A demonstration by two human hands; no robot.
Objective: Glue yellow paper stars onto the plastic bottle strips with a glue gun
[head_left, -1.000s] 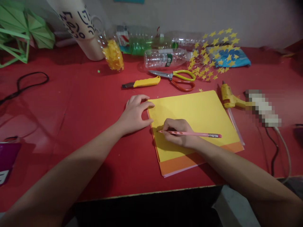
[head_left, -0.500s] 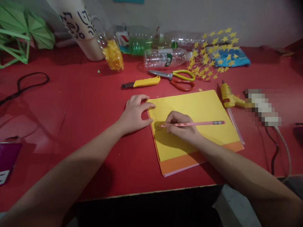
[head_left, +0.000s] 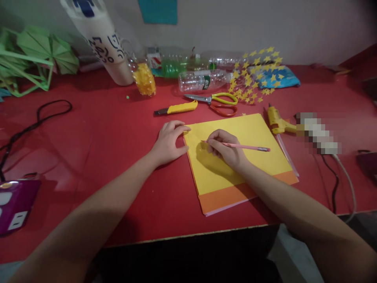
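Note:
My right hand [head_left: 225, 147] is closed around a pink pencil [head_left: 249, 147], its dark tip pointing left, just over a sheet of yellow paper [head_left: 250, 125]. Whether the tip touches the sheet I cannot tell. Under the yellow sheet lies orange paper [head_left: 229, 196], with a pinkish edge below that. My left hand [head_left: 171, 142] rests at the left edge of the stack, fingers apart, the fingertips on the paper's margin and nothing held.
Behind the paper lie a yellow utility knife [head_left: 181, 107] and scissors [head_left: 210, 99]. Plastic bottles [head_left: 203, 81], yellow star cutouts [head_left: 249, 80] and a white tumbler [head_left: 114, 59] stand further back. A yellow glue gun [head_left: 277, 121] is at right, a purple case [head_left: 20, 204] at left.
My right hand has lifted the pencil tip slightly and moved it up the sheet; the pencil now slants down to the right. My left hand stays at the paper's edge. The camera view has shifted.

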